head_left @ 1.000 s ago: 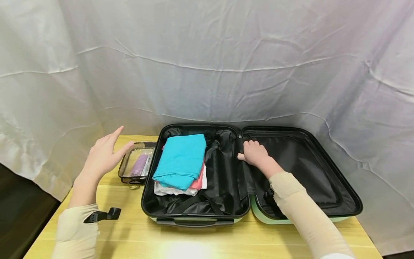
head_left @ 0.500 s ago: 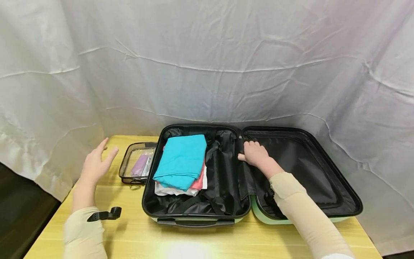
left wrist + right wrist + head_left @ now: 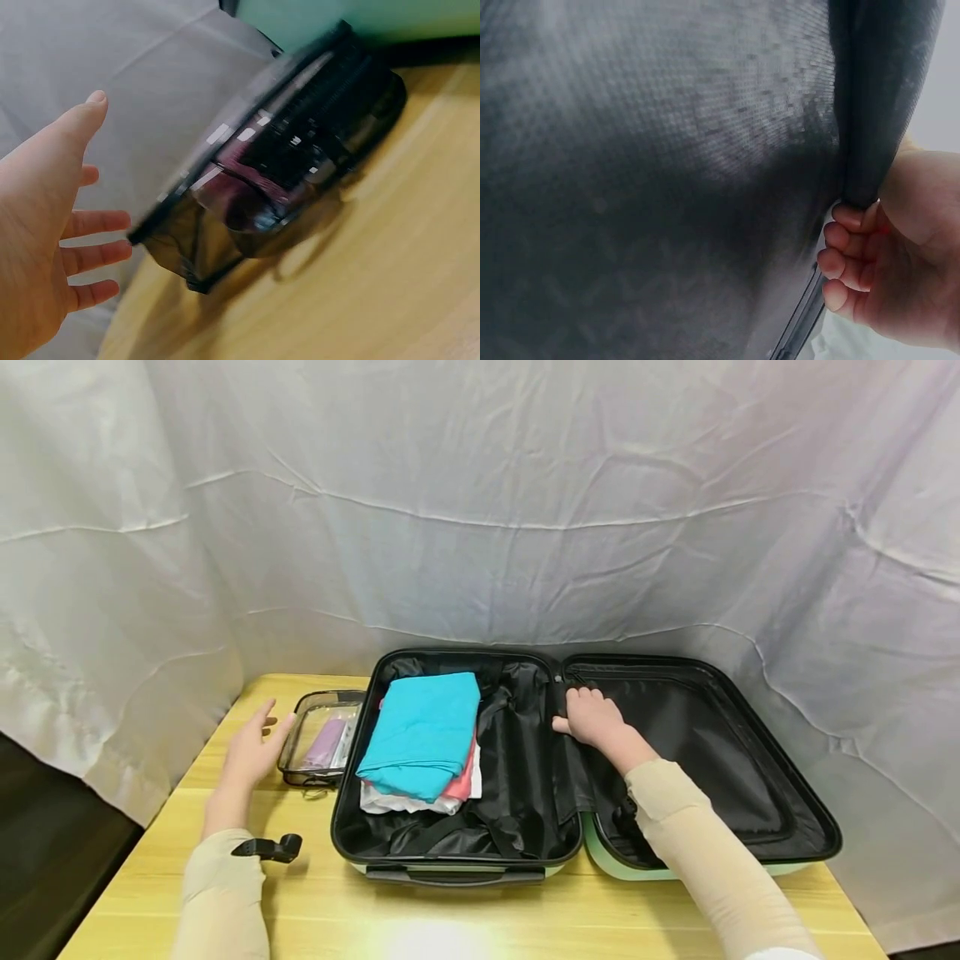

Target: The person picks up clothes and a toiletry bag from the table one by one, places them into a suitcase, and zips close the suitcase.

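Beside the left end of a transparent pouch with black trim [image 3: 298,743], my left hand [image 3: 251,752] hovers with thumb and fingers spread, holding nothing. A small gap separates the fingers from the pouch in the left wrist view. Inside the pouch lie a purple item [image 3: 326,742] and other small items, blurred in that view. My right hand [image 3: 907,255] grips the edge of a black lining flap [image 3: 667,150], its fingers curled at the fabric. In the head view this flap stands along the hinge of an open suitcase [image 3: 457,860].
Folded clothes, with a turquoise piece [image 3: 423,731] on top and coral and white ones under it, lie in the suitcase's left half. Its right half [image 3: 697,752] lies open, lined in black. A grey curtain [image 3: 480,510] hangs behind the wooden table [image 3: 337,918].
My left hand has come down from higher up and then moved right, closer to the pouch. My right hand stays at the flap; the suitcase and clothes have not moved.
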Motion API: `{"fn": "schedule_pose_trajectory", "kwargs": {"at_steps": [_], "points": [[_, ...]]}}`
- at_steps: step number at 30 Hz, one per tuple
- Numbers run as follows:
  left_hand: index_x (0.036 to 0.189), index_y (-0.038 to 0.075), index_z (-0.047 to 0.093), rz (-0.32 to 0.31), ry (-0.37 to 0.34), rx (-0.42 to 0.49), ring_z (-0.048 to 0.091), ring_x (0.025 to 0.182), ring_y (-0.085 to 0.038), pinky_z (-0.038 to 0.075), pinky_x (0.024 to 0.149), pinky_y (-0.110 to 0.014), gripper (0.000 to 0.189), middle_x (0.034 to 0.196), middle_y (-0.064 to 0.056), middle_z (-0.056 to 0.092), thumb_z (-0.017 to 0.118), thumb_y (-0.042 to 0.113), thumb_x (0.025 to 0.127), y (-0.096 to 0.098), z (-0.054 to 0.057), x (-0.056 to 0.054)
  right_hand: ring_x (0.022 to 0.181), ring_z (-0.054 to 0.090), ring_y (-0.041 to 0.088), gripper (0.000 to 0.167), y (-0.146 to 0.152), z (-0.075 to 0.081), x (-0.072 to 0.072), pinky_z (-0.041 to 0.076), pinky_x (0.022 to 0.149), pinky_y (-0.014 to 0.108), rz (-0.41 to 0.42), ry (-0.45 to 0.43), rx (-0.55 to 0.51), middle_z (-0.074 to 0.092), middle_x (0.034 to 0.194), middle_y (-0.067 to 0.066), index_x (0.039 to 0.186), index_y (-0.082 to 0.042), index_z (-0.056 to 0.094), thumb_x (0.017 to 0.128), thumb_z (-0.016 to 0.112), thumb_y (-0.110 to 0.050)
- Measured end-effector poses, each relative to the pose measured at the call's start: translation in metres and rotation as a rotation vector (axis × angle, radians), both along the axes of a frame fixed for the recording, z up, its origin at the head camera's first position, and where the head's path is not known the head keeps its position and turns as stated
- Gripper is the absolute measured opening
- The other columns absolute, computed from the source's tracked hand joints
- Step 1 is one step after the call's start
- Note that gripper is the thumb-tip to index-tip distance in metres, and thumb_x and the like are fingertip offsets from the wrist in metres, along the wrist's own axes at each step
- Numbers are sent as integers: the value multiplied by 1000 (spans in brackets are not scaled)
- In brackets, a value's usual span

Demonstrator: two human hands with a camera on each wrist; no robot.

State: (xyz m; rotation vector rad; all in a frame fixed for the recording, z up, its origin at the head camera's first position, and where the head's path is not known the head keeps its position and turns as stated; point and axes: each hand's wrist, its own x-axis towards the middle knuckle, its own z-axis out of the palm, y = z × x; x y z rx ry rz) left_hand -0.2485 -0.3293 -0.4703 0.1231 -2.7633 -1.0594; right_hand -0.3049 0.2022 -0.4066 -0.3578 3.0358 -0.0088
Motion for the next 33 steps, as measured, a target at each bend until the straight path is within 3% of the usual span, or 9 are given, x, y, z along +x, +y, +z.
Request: {"fn": "schedule_pose_trajectory", "kwargs": {"at_steps": [13,19,23,27,33], "points": [[154,2,20,-12,-40,-42,46,127,-53,33,107,-64,77,139,-34,48,41,52,100,4,-25,-10,110,52,45,57,1,-1,-2,47,89,57,-5,-16,0,54,120,29,125,8,50,97,55,-43],[154,3,22,3,-75,-156,39,127,-59,31,103,-69,85,143,-36,42,43,61,96,5,-30,-12,110,51,45,58,0,0,-1,47,89,56,-11,-26,4,53,121,29,126,8,49,98,54,-43],[154,3,23,5,-79,-183,39,126,-61,30,101,-69,87,144,-36,40,46,62,94,7,-31,-13,108,52,44,56,0,1,-1,47,87,56,-16,-30,-2,54,120,28,124,7,50,98,55,-42],[154,1,18,-8,-92,-142,35,129,-61,27,104,-70,90,145,-37,37,47,61,94,7,-32,-14,108,52,44,56,1,1,-1,47,87,56,-14,-29,-9,54,120,28,124,7,50,98,55,-42],[155,0,14,-45,-96,19,38,131,-55,30,109,-64,92,143,-38,40,57,52,93,3,-33,-15,106,53,44,54,1,-1,-1,48,85,56,-5,-14,-18,55,117,28,121,7,51,97,55,-42]]}}
